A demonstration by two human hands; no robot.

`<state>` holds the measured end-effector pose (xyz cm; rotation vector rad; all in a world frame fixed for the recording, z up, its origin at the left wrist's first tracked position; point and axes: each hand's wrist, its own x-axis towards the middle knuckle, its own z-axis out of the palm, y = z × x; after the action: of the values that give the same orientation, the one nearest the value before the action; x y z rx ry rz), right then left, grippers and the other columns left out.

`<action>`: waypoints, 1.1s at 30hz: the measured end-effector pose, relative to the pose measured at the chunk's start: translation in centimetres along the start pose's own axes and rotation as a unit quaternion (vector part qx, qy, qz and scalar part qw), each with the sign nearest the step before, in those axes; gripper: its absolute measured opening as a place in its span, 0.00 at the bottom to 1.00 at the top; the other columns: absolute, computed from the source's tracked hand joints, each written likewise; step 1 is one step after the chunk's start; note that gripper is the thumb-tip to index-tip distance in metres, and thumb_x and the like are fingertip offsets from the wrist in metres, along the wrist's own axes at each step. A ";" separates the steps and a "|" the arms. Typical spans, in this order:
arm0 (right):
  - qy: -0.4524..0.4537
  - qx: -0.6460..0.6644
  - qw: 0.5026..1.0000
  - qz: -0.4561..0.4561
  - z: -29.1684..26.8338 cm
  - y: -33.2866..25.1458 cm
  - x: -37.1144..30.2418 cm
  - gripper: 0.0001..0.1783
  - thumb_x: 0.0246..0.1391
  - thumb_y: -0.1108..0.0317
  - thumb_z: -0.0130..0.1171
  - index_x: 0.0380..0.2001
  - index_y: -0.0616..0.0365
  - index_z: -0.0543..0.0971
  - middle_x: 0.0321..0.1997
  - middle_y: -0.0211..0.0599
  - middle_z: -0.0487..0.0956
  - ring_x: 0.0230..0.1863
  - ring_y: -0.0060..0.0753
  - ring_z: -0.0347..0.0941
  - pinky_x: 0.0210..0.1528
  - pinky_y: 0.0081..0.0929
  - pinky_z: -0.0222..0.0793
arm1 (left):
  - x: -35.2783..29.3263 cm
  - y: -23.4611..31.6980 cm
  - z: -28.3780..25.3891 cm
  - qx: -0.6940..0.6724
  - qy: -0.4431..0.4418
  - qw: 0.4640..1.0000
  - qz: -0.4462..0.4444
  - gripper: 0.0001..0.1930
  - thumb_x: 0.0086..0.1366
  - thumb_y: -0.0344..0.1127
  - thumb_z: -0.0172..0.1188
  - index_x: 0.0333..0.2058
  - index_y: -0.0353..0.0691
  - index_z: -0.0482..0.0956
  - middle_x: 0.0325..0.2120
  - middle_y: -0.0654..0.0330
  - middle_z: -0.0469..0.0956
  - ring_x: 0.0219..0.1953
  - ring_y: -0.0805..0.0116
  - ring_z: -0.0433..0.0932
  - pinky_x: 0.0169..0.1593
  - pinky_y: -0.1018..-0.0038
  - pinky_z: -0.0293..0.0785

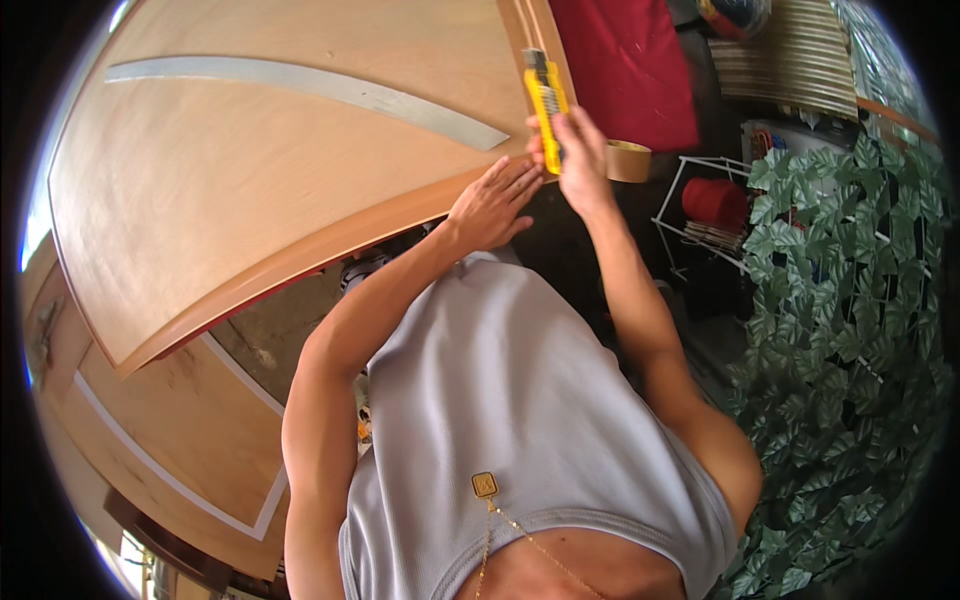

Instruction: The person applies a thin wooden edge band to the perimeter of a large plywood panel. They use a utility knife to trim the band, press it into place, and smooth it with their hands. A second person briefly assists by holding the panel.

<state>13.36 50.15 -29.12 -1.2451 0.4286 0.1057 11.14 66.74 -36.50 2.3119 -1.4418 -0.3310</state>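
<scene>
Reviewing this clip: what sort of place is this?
Probably a small, makeshift workshop, perhaps at a home: a large wooden panel with a long grey strip lying on it, a yellow utility knife in the right hand, and leafy greenery hanging nearby.

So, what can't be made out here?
All in the head view:
Yellow utility knife: small size and blur hide how far any blade extends.
Left hand: palm hidden by its own back.
Wooden panel and red cloth: far parts cut off by the top edge.
</scene>
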 end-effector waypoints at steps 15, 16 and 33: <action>0.230 -0.042 0.971 -0.042 -7.7 -0.8 -5.9 0.17 0.64 0.57 0.56 0.43 0.60 0.69 0.27 0.35 0.77 0.16 0.21 0.73 0.15 0.18 0.69 | 9.0 1.7 0.9 0.012 0.075 0.997 -0.032 0.32 0.66 0.55 0.53 0.63 0.42 0.66 0.65 0.62 0.62 0.71 0.58 0.50 0.73 0.55 0.41; 0.236 -0.045 0.970 -0.042 -7.4 -0.4 -6.1 0.17 0.64 0.58 0.55 0.44 0.60 0.68 0.28 0.36 0.77 0.17 0.21 0.73 0.17 0.18 0.69 | 9.0 1.8 0.9 0.006 0.075 0.997 -0.036 0.32 0.65 0.54 0.54 0.62 0.42 0.66 0.65 0.62 0.62 0.71 0.58 0.50 0.73 0.55 0.41; 0.234 -0.480 0.839 -0.105 -6.5 5.9 -9.1 0.17 0.60 0.60 0.60 0.36 0.60 0.66 0.27 0.53 0.77 0.30 0.59 0.77 0.30 0.46 0.71 | 8.3 -2.6 -0.5 -0.139 0.233 0.953 -0.134 0.17 0.53 0.40 0.66 0.44 0.50 0.82 0.45 0.60 0.76 0.58 0.49 0.65 0.62 0.52 0.60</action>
<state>1.55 47.37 -32.71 -2.3293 0.6949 -0.2115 17.06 60.36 -37.16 2.1595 -0.8014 -0.0471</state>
